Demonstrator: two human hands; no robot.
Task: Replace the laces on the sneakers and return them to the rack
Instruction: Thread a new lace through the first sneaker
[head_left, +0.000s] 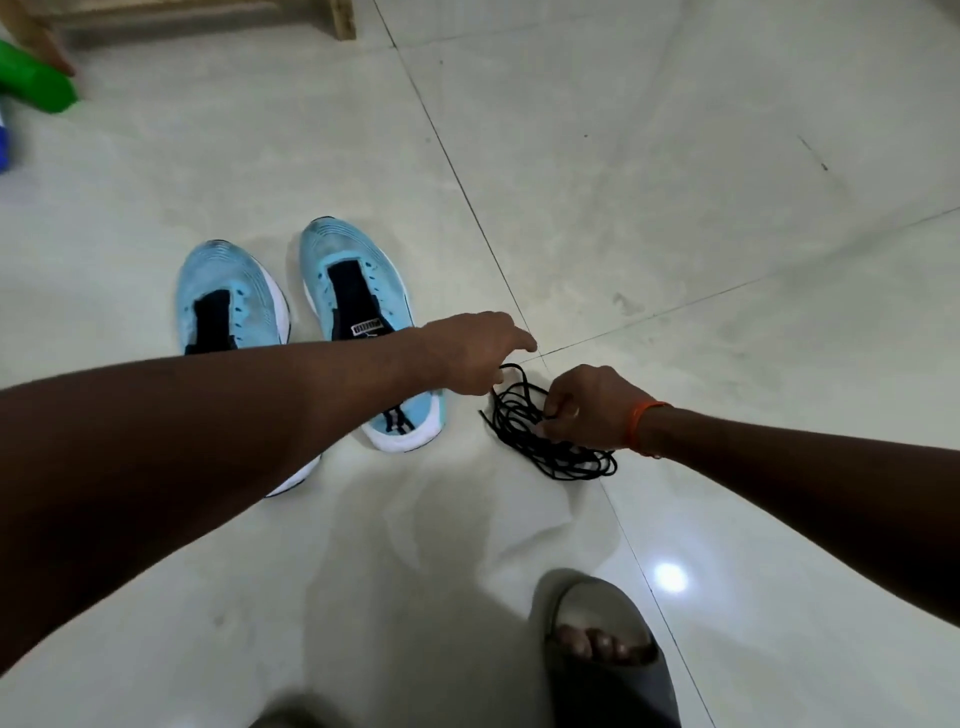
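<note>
Two light-blue sneakers with white soles and black tongues stand side by side on the floor, toes pointing away: the left sneaker (228, 296) and the right sneaker (353, 291). Neither has laces in its eyelets. A loose tangle of black laces (540, 441) lies on the tiles just right of the right sneaker. My left hand (472, 351) reaches across the sneakers and pinches a loop at the top of the tangle. My right hand (587, 405), with an orange thread on the wrist, pinches strands at the tangle's right side.
Wooden legs of a piece of furniture (343, 21) stand at the top left. A green plastic object (36, 83) and a blue one (2, 145) lie at the left edge. My foot in a grey slide sandal (602, 649) is at the bottom.
</note>
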